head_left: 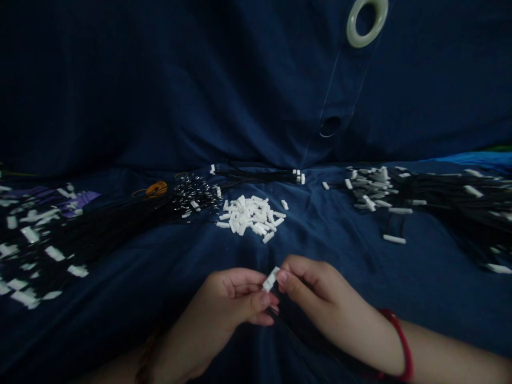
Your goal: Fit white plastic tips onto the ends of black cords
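Between my two hands, low in the middle of the view, is a small white plastic connector (271, 279), held tilted. My left hand (236, 298) pinches its lower end between thumb and fingers, where thin black wires (276, 310) run down from it. With thumb and forefinger, my right hand (316, 288) grips the connector's upper right side. A red band circles the right wrist. Just beyond my hands lies a pile of loose white connectors (252, 213) on the dark blue cloth (192, 250).
Black wire bundles with white connector ends lie at the left (52, 250) and right (384, 186). A smaller wire bundle (260, 176) lies behind the pile. An orange coil (156, 189) sits at the left. A pale ring (367, 24) hangs on thin thread above.
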`<act>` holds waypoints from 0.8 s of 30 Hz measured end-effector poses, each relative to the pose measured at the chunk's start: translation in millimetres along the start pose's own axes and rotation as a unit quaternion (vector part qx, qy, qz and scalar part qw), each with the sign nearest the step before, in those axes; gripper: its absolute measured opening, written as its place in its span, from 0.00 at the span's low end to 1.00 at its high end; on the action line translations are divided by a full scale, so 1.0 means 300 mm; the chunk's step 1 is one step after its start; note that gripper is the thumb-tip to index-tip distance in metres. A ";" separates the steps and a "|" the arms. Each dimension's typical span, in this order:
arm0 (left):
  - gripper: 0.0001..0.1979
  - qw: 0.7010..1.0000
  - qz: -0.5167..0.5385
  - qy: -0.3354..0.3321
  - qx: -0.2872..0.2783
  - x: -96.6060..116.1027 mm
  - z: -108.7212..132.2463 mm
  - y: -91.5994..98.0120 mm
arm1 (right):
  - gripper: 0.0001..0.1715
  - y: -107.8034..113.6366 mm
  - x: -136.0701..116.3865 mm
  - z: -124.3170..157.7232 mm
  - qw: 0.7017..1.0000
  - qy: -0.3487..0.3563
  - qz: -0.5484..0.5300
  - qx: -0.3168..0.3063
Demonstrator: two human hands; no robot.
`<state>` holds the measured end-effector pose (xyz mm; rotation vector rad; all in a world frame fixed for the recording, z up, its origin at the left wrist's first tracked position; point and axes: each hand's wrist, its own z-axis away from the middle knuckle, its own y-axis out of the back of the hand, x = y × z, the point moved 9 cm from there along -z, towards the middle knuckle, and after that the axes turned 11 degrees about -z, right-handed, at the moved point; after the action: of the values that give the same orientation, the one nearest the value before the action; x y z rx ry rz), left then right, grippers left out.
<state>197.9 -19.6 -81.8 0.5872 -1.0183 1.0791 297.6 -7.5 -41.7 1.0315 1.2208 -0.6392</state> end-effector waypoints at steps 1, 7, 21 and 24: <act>0.09 1.000 0.002 -0.001 -0.001 -0.001 0.001 0.000 | 0.17 0.001 0.005 0.001 1.000 -0.003 0.000 0.003; 0.09 1.000 0.014 -0.017 -0.022 0.005 0.006 -0.006 | 0.18 -0.003 0.003 0.011 1.000 0.002 0.002 0.014; 0.10 0.999 0.008 -0.005 -0.031 -0.005 0.003 -0.010 | 0.17 0.008 -0.015 0.023 0.998 0.027 0.003 0.053; 0.10 0.999 0.012 -0.009 -0.045 0.002 0.003 -0.014 | 0.18 0.006 -0.016 0.027 0.998 0.032 0.017 0.056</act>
<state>201.5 -21.9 -80.6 0.5136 -1.0855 1.0452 301.6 -14.5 -36.6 1.1715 1.2318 -0.6576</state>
